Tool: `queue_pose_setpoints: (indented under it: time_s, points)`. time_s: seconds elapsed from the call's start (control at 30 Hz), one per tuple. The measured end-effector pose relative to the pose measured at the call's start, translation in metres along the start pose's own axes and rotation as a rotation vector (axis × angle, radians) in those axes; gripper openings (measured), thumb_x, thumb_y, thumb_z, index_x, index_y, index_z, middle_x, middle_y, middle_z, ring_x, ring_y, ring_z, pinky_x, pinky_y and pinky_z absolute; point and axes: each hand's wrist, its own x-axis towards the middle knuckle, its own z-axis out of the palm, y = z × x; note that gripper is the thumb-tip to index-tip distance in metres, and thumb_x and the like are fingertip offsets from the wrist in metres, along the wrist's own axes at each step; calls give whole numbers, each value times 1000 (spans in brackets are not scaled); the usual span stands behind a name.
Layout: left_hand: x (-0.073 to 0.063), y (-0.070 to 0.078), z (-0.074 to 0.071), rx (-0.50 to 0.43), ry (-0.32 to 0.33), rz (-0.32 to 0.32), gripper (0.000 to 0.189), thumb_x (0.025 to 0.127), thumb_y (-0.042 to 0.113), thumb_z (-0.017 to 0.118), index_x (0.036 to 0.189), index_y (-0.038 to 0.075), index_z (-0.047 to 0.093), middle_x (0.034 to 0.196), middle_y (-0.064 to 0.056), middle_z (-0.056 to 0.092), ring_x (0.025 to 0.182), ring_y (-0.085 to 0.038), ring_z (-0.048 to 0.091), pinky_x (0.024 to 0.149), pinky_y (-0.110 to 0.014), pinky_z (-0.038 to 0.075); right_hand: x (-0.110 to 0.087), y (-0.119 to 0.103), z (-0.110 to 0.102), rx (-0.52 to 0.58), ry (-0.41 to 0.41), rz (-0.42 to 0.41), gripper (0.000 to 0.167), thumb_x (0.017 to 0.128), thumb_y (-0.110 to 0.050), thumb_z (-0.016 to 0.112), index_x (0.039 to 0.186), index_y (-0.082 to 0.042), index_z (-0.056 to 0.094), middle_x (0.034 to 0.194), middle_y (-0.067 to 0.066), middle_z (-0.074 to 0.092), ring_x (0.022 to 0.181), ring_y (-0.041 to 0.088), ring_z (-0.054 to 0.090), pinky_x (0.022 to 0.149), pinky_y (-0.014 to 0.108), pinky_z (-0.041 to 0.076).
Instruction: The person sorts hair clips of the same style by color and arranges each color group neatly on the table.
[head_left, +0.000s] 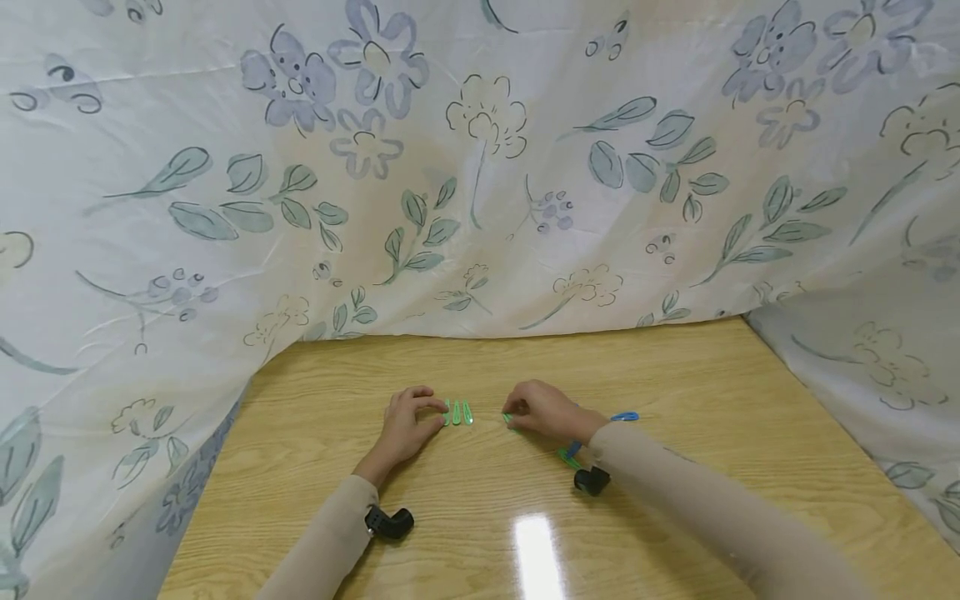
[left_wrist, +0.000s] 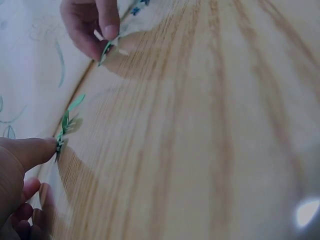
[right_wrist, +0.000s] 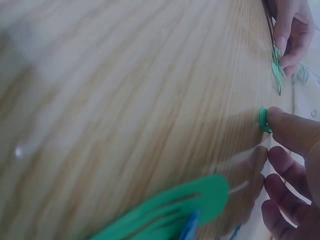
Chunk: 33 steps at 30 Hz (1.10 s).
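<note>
Several green snap hair clips (head_left: 457,412) lie side by side in a short row on the wooden table. At the row's left end, my left hand (head_left: 408,425) has thumb and a finger at the two ends of the leftmost clip, pinching it. To the right of the row, my right hand (head_left: 543,411) pinches another green hair clip (right_wrist: 263,120) between thumb and finger, low over the wood. Its fingers partly cover that clip. Under the right forearm lies a green clip (right_wrist: 210,195) with a blue clip (head_left: 573,448) against it.
Another blue hair clip (head_left: 625,416) lies right of the right hand. A floral cloth (head_left: 480,208) hangs along the table's back edge and down both sides. Black wrist cameras (head_left: 390,523) are strapped over the beige sleeves. Light glares off the front of the table (head_left: 450,533).
</note>
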Motion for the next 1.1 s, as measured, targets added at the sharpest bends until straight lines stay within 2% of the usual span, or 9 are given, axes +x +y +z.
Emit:
queue_pose_setpoints:
  time_s: [0.33, 0.8, 1.1]
  points:
    - [0, 0, -2, -2, 7, 7, 13, 90, 15, 75, 103, 15, 78, 138, -14, 57, 138, -41, 36, 111, -65, 22, 15, -9, 14, 18, 61, 61, 17, 90, -18, 77, 104, -9, 76, 101, 2, 74, 90, 12, 64, 83, 32, 55]
    - [5, -1, -5, -1, 5, 19, 14, 90, 16, 76, 104, 15, 78, 137, -14, 58, 137, -41, 37, 110, -65, 22, 34, -18, 24, -25, 108, 85, 16, 89, -22, 79, 99, -11, 75, 92, 0, 70, 84, 11, 58, 79, 33, 51]
    - [5, -2, -4, 2, -1, 13, 14, 90, 17, 75, 104, 16, 78, 137, -14, 58, 137, -41, 36, 111, -65, 21, 39, -24, 26, -22, 112, 102, 17, 89, -22, 78, 102, -11, 76, 96, 2, 71, 90, 14, 60, 84, 36, 52]
